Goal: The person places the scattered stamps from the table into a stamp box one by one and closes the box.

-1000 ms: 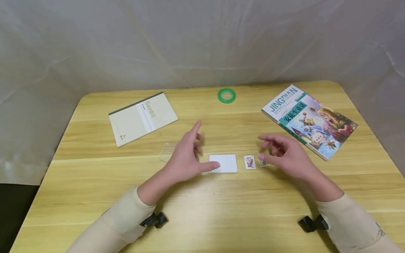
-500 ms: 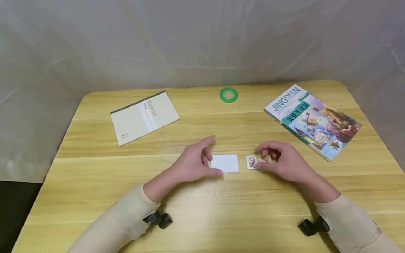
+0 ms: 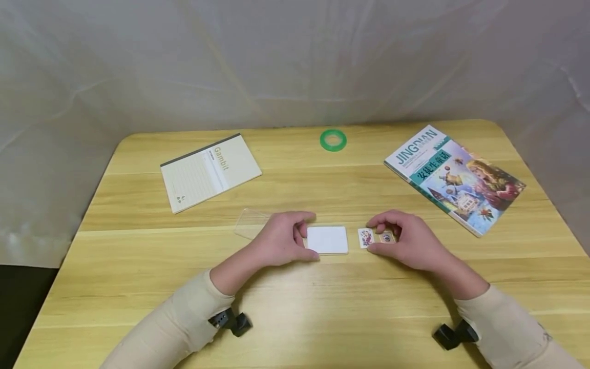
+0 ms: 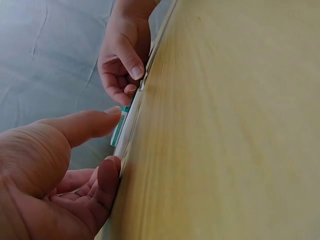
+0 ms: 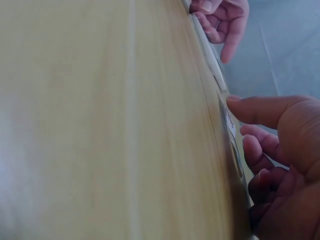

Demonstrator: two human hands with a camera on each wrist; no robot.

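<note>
Row in the head view: white card (image 3: 329, 240), flower tile (image 3: 365, 238) and second small tile (image 3: 387, 237) lie flat on the table (image 3: 313, 312), in line from left to right; I'd judge that laying-out done.
Clear sheet (image 3: 249, 223): apart from the row, partly hidden by me; bringing it to the row looks undone, if it belongs there.
Left hand (image 3: 278, 241): thumb at the card's near left corner, forefinger beyond the far edge, no pinch.
Right hand (image 3: 410, 241): thumb and forefinger spread around the tiles, nothing lifted.
Since half a second ago: my left forefinger has come down closer to the card; my right thumb has slid off the flower tile's face towards its near corner; card and tiles look unmoved.
Card edge in the left wrist view: my left fingers stay parted beside it; I cannot tell about contact.
Tiles in the right wrist view: my right forefinger reaches over them, lower fingers loosely bent.
</note>
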